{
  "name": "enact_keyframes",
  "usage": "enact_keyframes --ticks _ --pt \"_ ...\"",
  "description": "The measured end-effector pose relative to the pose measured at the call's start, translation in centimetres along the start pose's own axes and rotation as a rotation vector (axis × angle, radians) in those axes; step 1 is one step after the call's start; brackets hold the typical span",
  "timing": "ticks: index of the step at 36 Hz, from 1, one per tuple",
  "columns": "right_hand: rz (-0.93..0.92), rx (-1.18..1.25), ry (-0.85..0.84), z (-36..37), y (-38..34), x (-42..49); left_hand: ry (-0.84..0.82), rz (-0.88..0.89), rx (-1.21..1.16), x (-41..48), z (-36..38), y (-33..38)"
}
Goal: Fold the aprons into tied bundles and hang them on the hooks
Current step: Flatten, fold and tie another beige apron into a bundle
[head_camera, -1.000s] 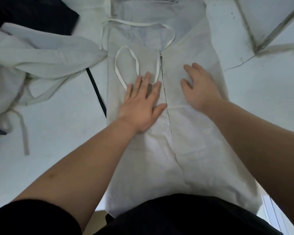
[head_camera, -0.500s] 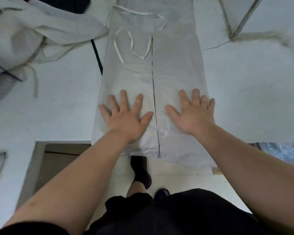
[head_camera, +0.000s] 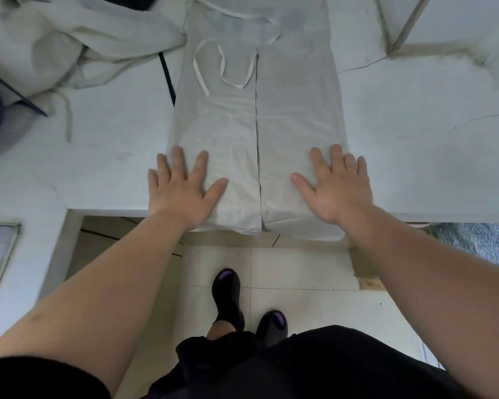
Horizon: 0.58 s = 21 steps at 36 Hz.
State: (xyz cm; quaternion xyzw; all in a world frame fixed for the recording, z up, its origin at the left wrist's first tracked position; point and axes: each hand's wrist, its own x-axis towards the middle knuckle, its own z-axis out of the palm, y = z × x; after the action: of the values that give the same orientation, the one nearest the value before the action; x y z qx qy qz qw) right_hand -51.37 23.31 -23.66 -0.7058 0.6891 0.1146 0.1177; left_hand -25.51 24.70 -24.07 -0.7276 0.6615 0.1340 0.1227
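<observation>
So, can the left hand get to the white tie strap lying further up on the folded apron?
Probably yes. The left hand rests flat on the apron at its left edge, and only bare fabric lies between it and the tie strap.

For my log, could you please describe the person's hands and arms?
The left hand and right hand are bare: no gloves, rings or watch. The left forearm and right forearm are uncovered; a black sleeve covers the left upper arm.

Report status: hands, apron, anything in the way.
Hands open: left hand, right hand flat on near end of apron. Folded lengthwise on table, tie loose on top. Cloth heap far left, clear of hands.
</observation>
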Motion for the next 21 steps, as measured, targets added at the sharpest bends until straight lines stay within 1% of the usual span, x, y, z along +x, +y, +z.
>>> enact_keyframes --ticks 3,5,6,7,9,11,13,15,17,20,21 --pt "-0.010 -0.004 -0.022 -0.4 0.0 1.3 -0.009 0.028 -0.014 1.3 -0.6 -0.4" --pt "0.014 -0.031 -0.051 -0.8 0.0 1.9 -0.027 0.041 -0.013 1.9 -1.0 -0.6" --pt "0.038 -0.057 -0.046 -0.9 -0.1 2.1 -0.011 0.040 -0.017 2.1 -1.2 -0.5" --pt "0.059 -0.086 -0.023 -1.0 -0.4 2.1 0.028 0.030 -0.036 1.9 -1.1 -0.3" --pt "0.067 -0.102 0.058 -1.1 -0.8 1.7 0.158 0.006 -0.111 1.0 -1.0 0.6" --pt "0.033 -0.028 0.097 -0.9 -1.2 0.9 0.243 0.021 -0.167 -0.3 -0.6 1.4" --pt "0.015 0.042 0.064 -0.5 -1.4 -0.1 0.200 0.081 -0.120 -1.4 0.1 1.8" --pt "0.020 0.020 0.020 0.3 -1.6 -0.6 0.116 0.110 -0.035 -1.8 0.9 1.8" --pt "0.042 -0.014 0.006 0.5 -1.7 -0.5 0.065 0.103 0.004 -1.4 0.9 1.4" --pt "0.061 0.045 0.011 0.0 -1.8 -0.5 -0.009 0.143 -0.067 -0.8 -0.1 0.8" --pt "0.057 0.102 0.040 0.0 -1.8 -0.7 0.018 0.154 -0.129 -0.9 -0.4 0.5"
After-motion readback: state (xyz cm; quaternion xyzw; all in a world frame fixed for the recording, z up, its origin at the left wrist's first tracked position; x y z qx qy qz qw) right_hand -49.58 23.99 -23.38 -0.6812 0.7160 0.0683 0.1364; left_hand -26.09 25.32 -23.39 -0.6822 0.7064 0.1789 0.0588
